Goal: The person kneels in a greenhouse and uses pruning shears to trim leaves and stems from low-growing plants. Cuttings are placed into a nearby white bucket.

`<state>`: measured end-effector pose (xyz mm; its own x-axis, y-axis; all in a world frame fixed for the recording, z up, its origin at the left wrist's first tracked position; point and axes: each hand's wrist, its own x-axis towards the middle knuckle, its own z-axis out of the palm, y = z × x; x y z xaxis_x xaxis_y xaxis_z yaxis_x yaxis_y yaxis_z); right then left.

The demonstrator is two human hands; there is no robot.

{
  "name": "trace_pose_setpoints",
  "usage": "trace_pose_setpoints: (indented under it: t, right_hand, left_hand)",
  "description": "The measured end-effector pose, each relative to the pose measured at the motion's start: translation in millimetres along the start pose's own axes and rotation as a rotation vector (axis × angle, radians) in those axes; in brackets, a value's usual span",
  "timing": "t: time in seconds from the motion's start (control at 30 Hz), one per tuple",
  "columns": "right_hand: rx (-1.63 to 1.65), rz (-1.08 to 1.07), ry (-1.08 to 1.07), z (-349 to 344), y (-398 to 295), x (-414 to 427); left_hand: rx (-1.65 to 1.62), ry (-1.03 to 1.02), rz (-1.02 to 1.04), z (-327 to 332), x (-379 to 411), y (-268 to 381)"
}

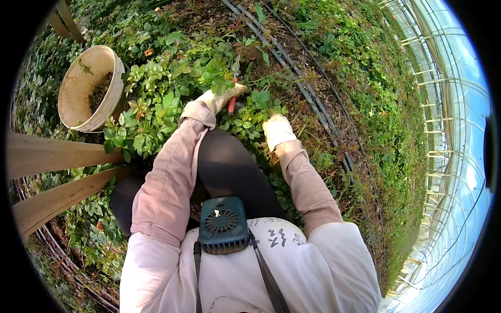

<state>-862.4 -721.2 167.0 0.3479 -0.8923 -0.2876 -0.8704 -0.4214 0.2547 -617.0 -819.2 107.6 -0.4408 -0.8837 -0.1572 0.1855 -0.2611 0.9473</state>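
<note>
My left hand [222,98], in a pale glove, is closed around red-handled garden snips [232,103] at the centre of the view. Their narrow metal blades point away from me, among leafy stems. My right hand [277,127], also in a pale glove, lies a little to the right and nearer to me, its fingers curled at the edge of a low green leafy plant [260,99]. Leaves and the glove hide its fingertips, so whether it grips a stem is unclear.
A whitish bucket [117,92] with plant debris inside stands at the left. Wooden posts [66,154] reach in below it. Black irrigation pipes [295,74] run along the soil right of my hands. A greenhouse frame [438,117] curves at far right. A portable fan [223,225] hangs on my chest.
</note>
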Motion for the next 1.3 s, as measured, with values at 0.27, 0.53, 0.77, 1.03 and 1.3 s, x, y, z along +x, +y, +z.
trace_pose_setpoints:
  t: [0.27, 0.53, 0.77, 1.03, 1.3]
  right_hand:
    - [0.284, 0.024, 0.218, 18, -35, -4]
    - [0.803, 0.159, 0.427, 18, -52, -68]
    - [0.647, 0.528, -0.056, -93, 0, -12]
    - [0.41, 0.264, -0.098, -55, -42, 40]
    - [0.478, -0.237, -0.094, -3, -44, -50]
  left_hand:
    - [0.335, -0.207, 0.161, -64, 27, -39]
    - [0.499, -0.274, 0.18, -36, 13, -26]
    - [0.13, -0.01, 0.097, -2, -20, 17]
    - [0.416, 0.058, 0.47, 0, -33, -22]
    - [0.008, 0.141, 0.026, 24, -38, -11]
